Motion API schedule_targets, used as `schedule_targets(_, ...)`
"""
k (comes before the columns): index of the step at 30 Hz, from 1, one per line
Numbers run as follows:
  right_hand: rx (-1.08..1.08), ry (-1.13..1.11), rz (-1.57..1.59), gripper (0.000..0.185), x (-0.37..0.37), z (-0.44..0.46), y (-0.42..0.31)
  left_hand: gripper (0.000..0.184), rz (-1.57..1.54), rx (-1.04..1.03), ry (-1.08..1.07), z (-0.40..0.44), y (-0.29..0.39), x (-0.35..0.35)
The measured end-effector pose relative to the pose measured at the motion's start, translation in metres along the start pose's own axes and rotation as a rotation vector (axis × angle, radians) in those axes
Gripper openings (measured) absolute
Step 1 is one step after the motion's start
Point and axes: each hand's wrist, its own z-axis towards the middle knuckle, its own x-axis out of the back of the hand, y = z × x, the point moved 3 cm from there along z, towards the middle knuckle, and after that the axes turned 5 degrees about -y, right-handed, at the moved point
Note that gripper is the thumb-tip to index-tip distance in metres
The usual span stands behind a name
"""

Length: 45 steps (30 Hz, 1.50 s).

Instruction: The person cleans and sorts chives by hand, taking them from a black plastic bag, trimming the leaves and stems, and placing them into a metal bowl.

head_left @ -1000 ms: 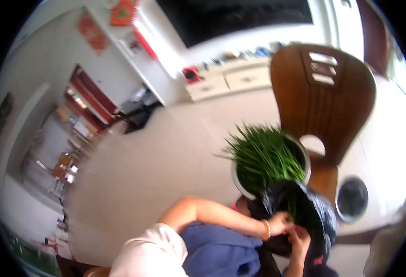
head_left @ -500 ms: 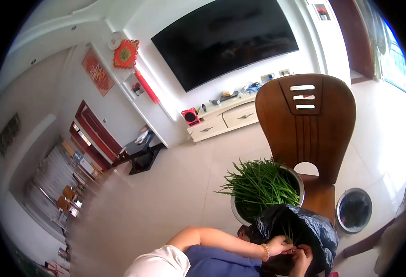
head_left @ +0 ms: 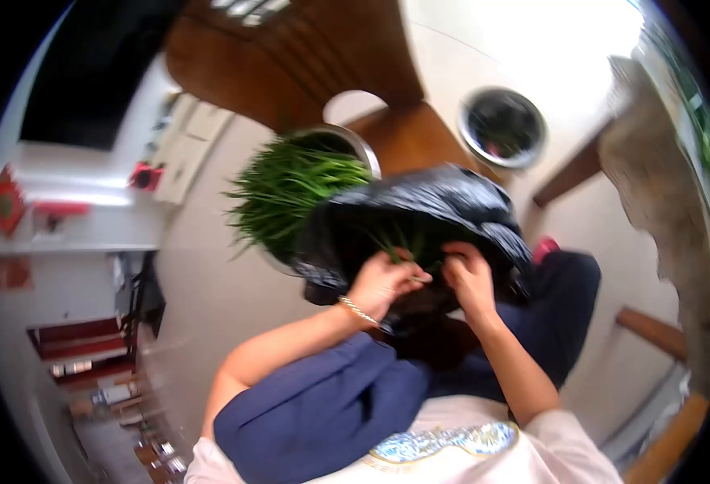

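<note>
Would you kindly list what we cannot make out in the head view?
Head view:
- Black bag: its depths are lost in shadow.
- Right hand: blur hides whether its fingertips hold anything.
- Wooden chair: backrest top cut off by upper edge.
- Floor basin: contents too blurred to identify.

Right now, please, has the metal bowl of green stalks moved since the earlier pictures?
No, the metal bowl keeps its place beside the brown wooden chair; only the view turned.
</note>
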Motion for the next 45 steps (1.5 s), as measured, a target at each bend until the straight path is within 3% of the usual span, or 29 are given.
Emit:
schedule_targets(1, -0.036, 0.012, 0.000, 0.023, 0.010, -0.022, 0.003, 0.024, -0.046, 0.022, 0.008, -0.012, -0.007, -0.006)
schedule_targets(3, -0.208, -0.184, 0.099, 0.041, 0.015, -0.017, 0.006, 0.022, -0.056, 0.029, -0.088, 0.004, -0.018, -0.002)
schedule_targets(5, -0.264, -0.278, 0.180, 0.044, -0.001, -0.020, 0.004, 0.023, -0.061, 0.047, -0.113, 0.001, -0.018, 0.005)
schedule_targets(9, -0.228, -0.403, 0.174, 0.039, -0.008, -0.020, -0.013, 0.025, 0.249, 0.173, -0.279, -0.013, -0.005, -0.012)
schedule_targets(11, -0.206, -0.415, 0.102, 0.038, -0.008, -0.013, -0.013, 0.023, 0.317, 0.241, -0.438, -0.019, -0.010, -0.013)
schedule_targets(13, -0.192, -0.437, 0.307, 0.030, -0.007, -0.010, -0.024, 0.027, 0.489, 0.368, -0.601, -0.030, -0.008, -0.022)
schedule_targets(17, -0.189, -0.407, 0.394, 0.025, 0.004, -0.005, -0.028, 0.028, 0.551, 0.417, -0.666, -0.041, 0.000, -0.029)
schedule_targets(19, -0.199, -0.326, 0.417, 0.025, 0.015, -0.001, -0.029, 0.026, 0.760, 0.394, -0.733, -0.044, 0.008, -0.028)
schedule_targets(21, -0.189, -0.304, 0.407, 0.026, 0.018, -0.002, -0.030, 0.024, 0.715, 0.390, -0.713, -0.048, 0.010, -0.031)
schedule_targets(28, -0.193, -0.285, 0.386, 0.025, 0.026, 0.004, -0.022, 0.016, 1.091, 0.182, -0.708, -0.062, 0.039, -0.042)
schedule_targets(35, -0.052, -0.313, 0.119, 0.029, 0.031, 0.008, -0.030, 0.014, 1.218, 0.009, -0.741, -0.065, 0.040, -0.041)
schedule_targets(39, -0.059, -0.171, 0.112, 0.032, 0.045, 0.019, -0.035, 0.015, 1.157, 0.051, -0.698, -0.066, 0.042, -0.040)
schedule_targets(45, -0.065, -0.053, -0.018, 0.030, 0.068, 0.032, -0.022, 0.017, 0.903, -0.095, -0.583, -0.073, 0.050, -0.033)
